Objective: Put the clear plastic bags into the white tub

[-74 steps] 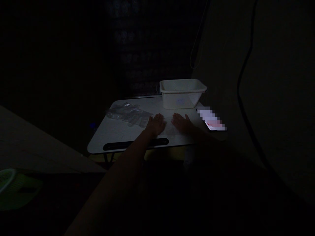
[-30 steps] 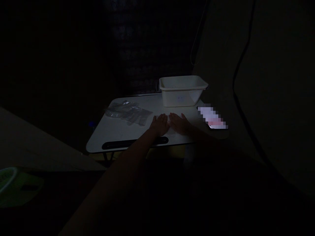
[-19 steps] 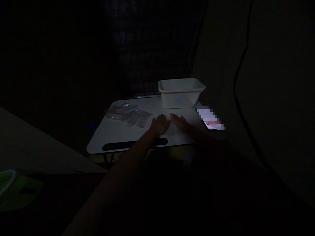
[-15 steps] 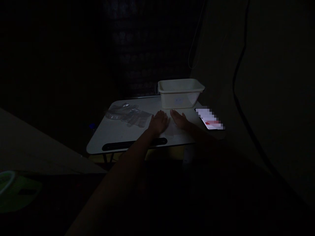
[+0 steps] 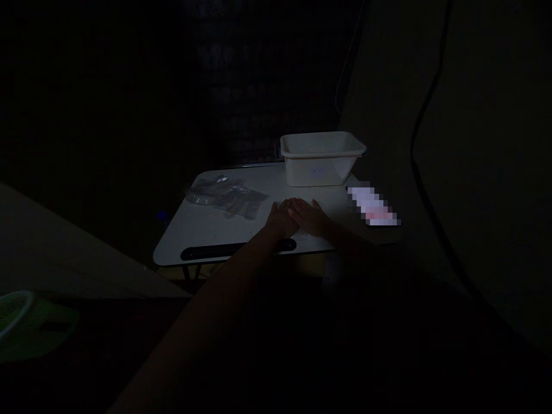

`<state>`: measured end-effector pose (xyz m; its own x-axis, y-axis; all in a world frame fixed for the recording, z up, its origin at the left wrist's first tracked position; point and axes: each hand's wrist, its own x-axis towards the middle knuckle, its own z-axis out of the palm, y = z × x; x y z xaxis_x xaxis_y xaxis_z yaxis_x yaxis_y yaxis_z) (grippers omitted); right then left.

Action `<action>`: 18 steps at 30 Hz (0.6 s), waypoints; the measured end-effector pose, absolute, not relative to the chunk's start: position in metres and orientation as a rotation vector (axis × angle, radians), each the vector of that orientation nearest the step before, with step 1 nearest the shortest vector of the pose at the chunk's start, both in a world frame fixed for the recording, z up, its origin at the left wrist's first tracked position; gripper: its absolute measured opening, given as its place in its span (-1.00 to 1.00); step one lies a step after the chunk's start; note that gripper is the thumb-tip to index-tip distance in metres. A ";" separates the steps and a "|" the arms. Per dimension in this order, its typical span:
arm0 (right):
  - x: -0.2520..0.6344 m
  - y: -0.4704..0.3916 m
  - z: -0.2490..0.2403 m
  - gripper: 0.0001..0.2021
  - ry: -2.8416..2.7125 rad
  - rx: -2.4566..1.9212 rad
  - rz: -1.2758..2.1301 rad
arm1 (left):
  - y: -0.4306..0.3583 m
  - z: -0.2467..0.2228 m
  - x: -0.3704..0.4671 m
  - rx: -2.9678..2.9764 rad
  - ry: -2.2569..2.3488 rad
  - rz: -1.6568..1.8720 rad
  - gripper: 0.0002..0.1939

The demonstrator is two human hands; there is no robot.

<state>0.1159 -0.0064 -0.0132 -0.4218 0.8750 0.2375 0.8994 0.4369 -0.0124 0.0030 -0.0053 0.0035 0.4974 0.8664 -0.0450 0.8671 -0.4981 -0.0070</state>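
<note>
Low over the white folding table [image 5: 219, 230], my two hands touch each other near its front edge. My left hand [image 5: 280, 220] looks flat, partly covered by the other hand's fingers. My right hand [image 5: 311, 218] has its fingers stretched out across the left one, with the thumb raised apart. Nothing shows in either hand, though the light is very dim. Left of them lies a crumpled clear plastic bag [image 5: 233, 198]. Behind the hands stands a whitish plastic tub [image 5: 319, 169], whose inside bottom is hidden from here.
A phone with a lit screen [image 5: 373, 207] lies at the table's right edge. A dark slot [image 5: 211, 252] runs along the front. A green basket [image 5: 38, 328] is at the lower left. A dark cable [image 5: 416, 155] hangs on the right wall.
My right hand has moved left onto my left hand, closing the gap between them. The view has shifted slightly. The bag and the tub rest where they were.
</note>
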 end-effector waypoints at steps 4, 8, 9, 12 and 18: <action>0.116 -0.003 -0.010 -0.57 -2.464 -1.603 -0.113 | -0.005 0.011 0.001 2.668 1.574 0.006 -0.45; 0.120 -0.004 -0.007 -0.55 -2.419 -1.604 -0.168 | -0.005 0.017 -0.001 2.639 1.635 0.087 -0.47; 0.121 -0.005 -0.007 -0.55 -2.445 -1.572 -0.198 | -0.006 0.017 -0.002 2.652 1.626 0.068 -0.46; 0.124 -0.011 -0.010 -0.56 -2.503 -1.517 -0.246 | -0.007 0.011 -0.003 2.673 1.590 -0.031 -0.46; 0.124 -0.017 -0.009 -0.57 -2.484 -1.571 -0.190 | -0.007 0.005 -0.003 2.663 1.581 -0.050 -0.45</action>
